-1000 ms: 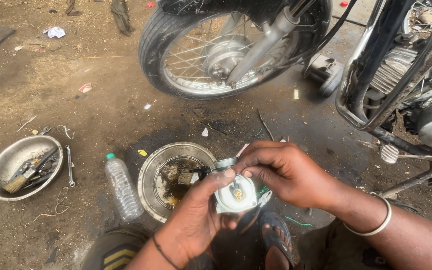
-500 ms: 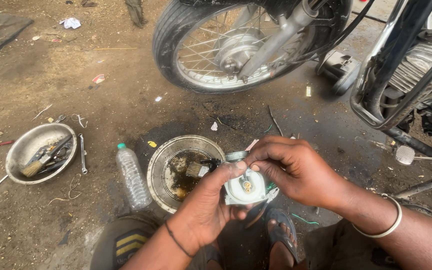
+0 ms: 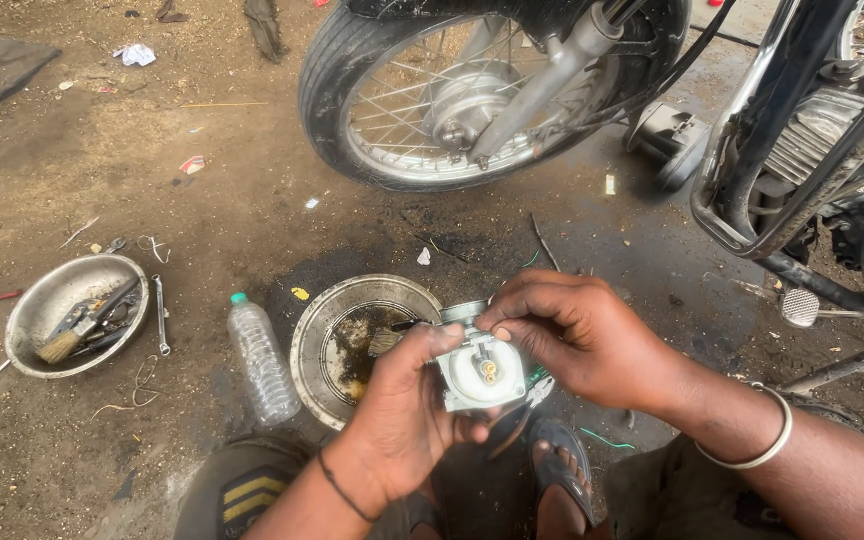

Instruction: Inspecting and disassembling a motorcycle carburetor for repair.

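My left hand [image 3: 407, 420] grips a small grey metal engine part [image 3: 482, 375] with a round open face and a brass piece at its centre. It holds the part from the left and below. My right hand [image 3: 577, 335] comes in from the right, its fingertips pinching the part's upper edge. Both hands hover just right of a dirty metal bowl [image 3: 317, 340] on the oily ground, which holds dark liquid and a small brush.
A plastic bottle [image 3: 262, 360] lies left of the bowl. A second metal bowl [image 3: 37, 300] with a brush and tools sits far left, a wrench [image 3: 160, 315] beside it. A motorcycle's front wheel [image 3: 472, 100] and frame [image 3: 802, 150] stand ahead. My sandalled foot [image 3: 557, 475] is below.
The view has shifted slightly, so everything sits a little lower and further right in the picture. Both hands stay on the part, my right fingers still working at its top edge.
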